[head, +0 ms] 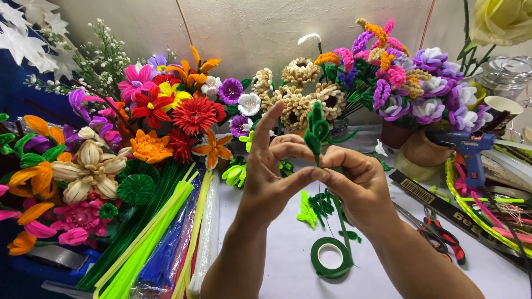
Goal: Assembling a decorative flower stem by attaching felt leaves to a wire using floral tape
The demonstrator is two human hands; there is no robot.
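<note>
Both my hands are raised over a white table [288, 243] and meet on a dark green pipe-cleaner leaf sprig [317, 128]. My left hand [272, 174] pinches the thin stem just under the leaves with thumb and middle finger, index finger pointing up. My right hand [357, 185] grips the same stem from the right with thumb and fingers. A roll of green floral tape [331, 257] lies on the table below my hands, with a strand running up toward the stem. More green leaf pieces [318, 207] lie under the hands.
Bundles of pipe cleaners [160, 238] lie at the left. Many pipe-cleaner flowers [194, 113] fill the back and left. A blue glue gun [470, 149], red-handled scissors [443, 235], a dark ruler [438, 202] and a green-rimmed basket [460, 194] sit at the right.
</note>
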